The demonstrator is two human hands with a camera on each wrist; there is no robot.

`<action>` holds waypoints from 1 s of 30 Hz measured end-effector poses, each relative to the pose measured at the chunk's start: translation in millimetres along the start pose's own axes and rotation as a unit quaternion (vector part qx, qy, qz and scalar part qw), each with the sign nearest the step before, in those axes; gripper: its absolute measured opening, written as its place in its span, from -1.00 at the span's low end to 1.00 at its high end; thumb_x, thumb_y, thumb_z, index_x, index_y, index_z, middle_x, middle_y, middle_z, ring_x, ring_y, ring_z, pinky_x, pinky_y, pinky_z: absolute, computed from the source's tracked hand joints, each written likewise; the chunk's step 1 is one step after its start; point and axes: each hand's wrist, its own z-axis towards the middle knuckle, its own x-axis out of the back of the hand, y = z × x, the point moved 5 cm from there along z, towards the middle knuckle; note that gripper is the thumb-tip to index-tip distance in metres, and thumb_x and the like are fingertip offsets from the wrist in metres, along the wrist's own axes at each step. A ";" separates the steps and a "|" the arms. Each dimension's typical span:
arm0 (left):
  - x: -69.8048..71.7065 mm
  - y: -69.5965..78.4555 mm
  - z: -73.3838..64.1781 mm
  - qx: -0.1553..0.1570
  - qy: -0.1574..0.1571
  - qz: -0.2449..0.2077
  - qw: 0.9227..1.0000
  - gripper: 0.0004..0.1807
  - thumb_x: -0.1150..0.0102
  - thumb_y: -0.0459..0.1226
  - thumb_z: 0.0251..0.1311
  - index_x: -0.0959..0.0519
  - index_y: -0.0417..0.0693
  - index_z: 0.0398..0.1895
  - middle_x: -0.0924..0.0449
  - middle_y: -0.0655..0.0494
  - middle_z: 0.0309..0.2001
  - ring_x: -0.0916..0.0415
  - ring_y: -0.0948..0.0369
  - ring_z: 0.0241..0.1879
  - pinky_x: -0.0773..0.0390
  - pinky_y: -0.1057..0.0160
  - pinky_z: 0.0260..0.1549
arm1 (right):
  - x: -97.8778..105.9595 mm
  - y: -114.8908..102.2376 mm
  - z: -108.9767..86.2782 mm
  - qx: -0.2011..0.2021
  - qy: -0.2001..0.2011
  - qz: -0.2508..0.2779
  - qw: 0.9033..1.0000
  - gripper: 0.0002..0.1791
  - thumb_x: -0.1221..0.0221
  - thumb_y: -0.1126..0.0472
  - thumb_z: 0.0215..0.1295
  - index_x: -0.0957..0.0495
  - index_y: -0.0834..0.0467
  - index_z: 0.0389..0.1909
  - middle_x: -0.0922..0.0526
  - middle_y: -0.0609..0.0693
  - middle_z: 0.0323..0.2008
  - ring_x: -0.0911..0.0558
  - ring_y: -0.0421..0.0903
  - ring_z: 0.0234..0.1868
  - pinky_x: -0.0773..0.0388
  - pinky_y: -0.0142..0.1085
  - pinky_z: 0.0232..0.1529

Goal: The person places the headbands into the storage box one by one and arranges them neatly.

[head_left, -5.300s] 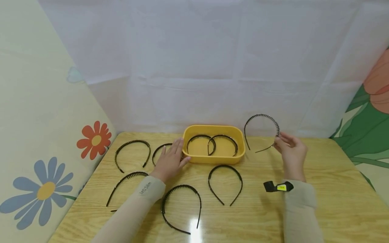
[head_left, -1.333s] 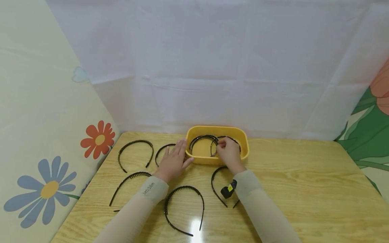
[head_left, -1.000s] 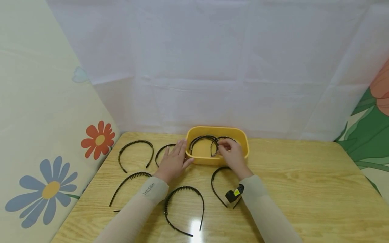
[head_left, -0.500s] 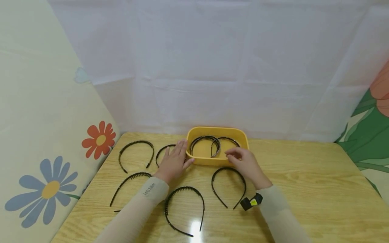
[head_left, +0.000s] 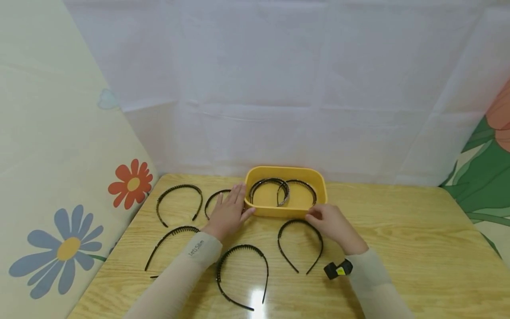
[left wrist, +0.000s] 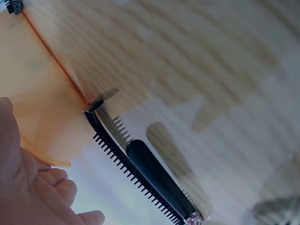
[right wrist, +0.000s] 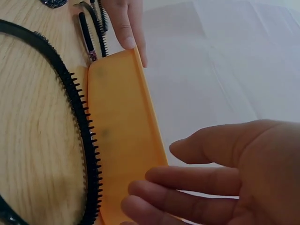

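My left hand [head_left: 228,215] rests with straight fingers against the left end of the yellow box [head_left: 284,212]. A black toothed headband [left wrist: 136,180] lies right beside that hand, partly covered by it in the head view. My right hand [head_left: 332,223] hovers at the box's front right corner, fingers loosely bent; the right wrist view shows nothing between thumb and fingers [right wrist: 197,180]. Inside the box, overlapping black headbands [head_left: 296,181] stand on their sides, one with a glittery end. Just in front of the box, near my right hand, lies another headband [head_left: 299,221].
More black headbands lie on the wooden table: one at the back left [head_left: 179,187], one partly under the left forearm [head_left: 159,243], one at the front middle [head_left: 243,247]. A white cloth [head_left: 255,88] hangs behind the table, with flower-patterned panels on both sides.
Earlier, my right hand held a headband up right of the box. It then reached into the box, let go and drew back right and toward me. The left hand has stayed put.
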 end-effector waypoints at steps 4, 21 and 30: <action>-0.2 0.1 0.4 0.002 -0.001 0.000 1.000 -0.10 0.18 0.15 0.55 0.22 -0.22 0.63 0.17 -0.17 0.62 0.21 -0.04 0.60 0.18 -0.27 0.50 | -3.1 5.9 -2.1 -0.026 -0.015 -0.015 0.999 -0.84 -0.23 0.28 0.42 -0.72 0.29 -0.23 -0.74 0.03 -0.32 -0.68 -0.07 -0.28 -0.68 -0.10 -0.19; -1.8 -0.7 0.1 -0.001 0.004 0.001 1.000 -0.10 0.19 0.16 0.55 0.22 -0.21 0.63 0.19 -0.15 0.63 0.20 -0.04 0.60 0.17 -0.28 0.50 | -8.2 24.2 -6.6 -0.095 -0.036 -0.024 0.994 -0.94 -0.31 0.36 0.23 -0.64 0.29 -0.39 -0.61 0.01 -0.45 -0.52 -0.11 -0.44 -0.53 -0.26 -0.43; -1.9 -0.8 -0.2 -0.003 0.004 0.003 1.000 -0.09 0.18 0.16 0.55 0.22 -0.22 0.63 0.21 -0.15 0.63 0.21 -0.05 0.60 0.18 -0.28 0.50 | -13.9 31.5 -6.7 -0.112 -0.045 -0.035 0.992 -0.88 -0.36 0.35 0.18 -0.61 0.31 -0.37 -0.62 0.05 -0.41 -0.54 -0.09 -0.43 -0.55 -0.23 -0.40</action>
